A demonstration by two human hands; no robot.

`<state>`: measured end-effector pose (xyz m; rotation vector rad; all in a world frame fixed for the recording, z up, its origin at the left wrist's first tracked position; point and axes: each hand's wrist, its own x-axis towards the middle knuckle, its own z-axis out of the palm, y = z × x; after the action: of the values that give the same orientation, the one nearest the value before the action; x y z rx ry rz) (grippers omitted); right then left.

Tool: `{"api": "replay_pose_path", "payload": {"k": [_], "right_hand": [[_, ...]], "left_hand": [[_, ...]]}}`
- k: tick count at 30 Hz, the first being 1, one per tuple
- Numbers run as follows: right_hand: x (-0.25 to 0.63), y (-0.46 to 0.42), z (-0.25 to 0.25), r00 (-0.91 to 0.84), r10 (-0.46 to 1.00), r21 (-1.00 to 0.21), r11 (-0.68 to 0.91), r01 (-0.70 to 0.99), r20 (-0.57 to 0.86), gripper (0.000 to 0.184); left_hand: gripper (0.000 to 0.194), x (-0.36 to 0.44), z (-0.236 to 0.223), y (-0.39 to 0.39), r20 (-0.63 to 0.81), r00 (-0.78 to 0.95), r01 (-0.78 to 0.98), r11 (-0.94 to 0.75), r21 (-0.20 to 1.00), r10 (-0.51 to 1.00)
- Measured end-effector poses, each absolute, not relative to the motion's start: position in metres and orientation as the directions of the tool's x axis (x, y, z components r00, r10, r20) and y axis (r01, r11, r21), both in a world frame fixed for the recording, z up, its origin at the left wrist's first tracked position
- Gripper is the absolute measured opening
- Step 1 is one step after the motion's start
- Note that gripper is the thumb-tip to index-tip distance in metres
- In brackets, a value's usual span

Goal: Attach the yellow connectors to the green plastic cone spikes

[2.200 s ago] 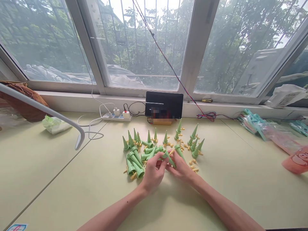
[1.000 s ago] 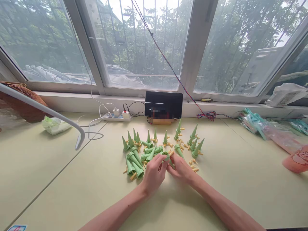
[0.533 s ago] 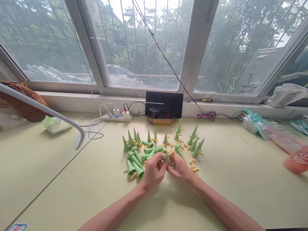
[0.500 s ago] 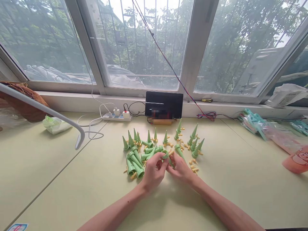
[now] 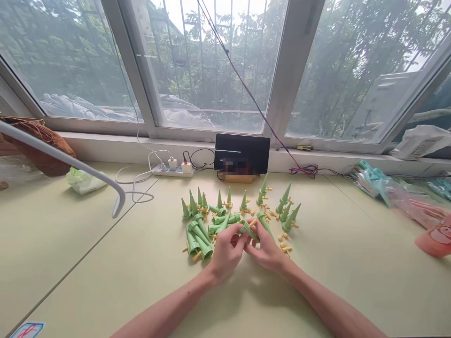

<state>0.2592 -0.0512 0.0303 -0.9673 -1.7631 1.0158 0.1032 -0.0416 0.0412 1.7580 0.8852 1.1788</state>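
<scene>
My left hand [image 5: 228,249] is closed around a green watering spike [image 5: 243,227], whose round open collar faces up between the fingertips. Close against it, my right hand [image 5: 266,249] pinches a small yellow valve [image 5: 252,224] beside the collar. The spike's cone slants toward my right fingers, which partly hide it. Several green spikes [image 5: 202,246] lie in a pile left of my hands. Others stand point up behind, like the spike [image 5: 244,201]. Loose yellow valves [image 5: 285,249] lie to the right of my right hand.
A dark screen [image 5: 242,154] stands at the back near a power strip [image 5: 172,172] with white cables. A grey curved bar [image 5: 70,162] reaches in from the left. Teal items in plastic [image 5: 373,183] and an orange-red object with a cartoon face [image 5: 435,238] are at right.
Both hands stay nearly in place around the spike and valve, with only slight finger movement. The whole view has shifted a little.
</scene>
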Motion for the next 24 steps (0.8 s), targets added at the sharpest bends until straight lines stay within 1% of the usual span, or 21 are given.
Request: {"api": "replay_pose_path", "payload": {"k": [4,10,17,24], "right_hand": [[0.26,-0.051,0.029,-0.326,0.9,-0.896,0.375,0.237,0.29,0.024],[0.26,-0.048,0.026,-0.346,0.899,-0.898,0.363,0.25,0.267,0.023],[0.259,-0.049,0.028,-0.354,0.899,-0.888,0.366,0.278,0.259,0.022],[0.26,-0.047,0.027,-0.339,0.898,-0.843,0.399,0.361,0.28,0.021]], "left_hand": [[0.019,0.103,0.04,-0.041,0.38,0.303,0.172,-0.442,0.88,0.874],[0.018,0.102,0.035,-0.041,0.431,0.282,0.286,-0.504,0.815,0.857],[0.013,0.1,0.027,-0.039,0.476,0.267,0.301,-0.542,0.785,0.838],[0.01,0.1,0.024,-0.038,0.545,0.256,0.346,-0.602,0.72,0.799]]}}
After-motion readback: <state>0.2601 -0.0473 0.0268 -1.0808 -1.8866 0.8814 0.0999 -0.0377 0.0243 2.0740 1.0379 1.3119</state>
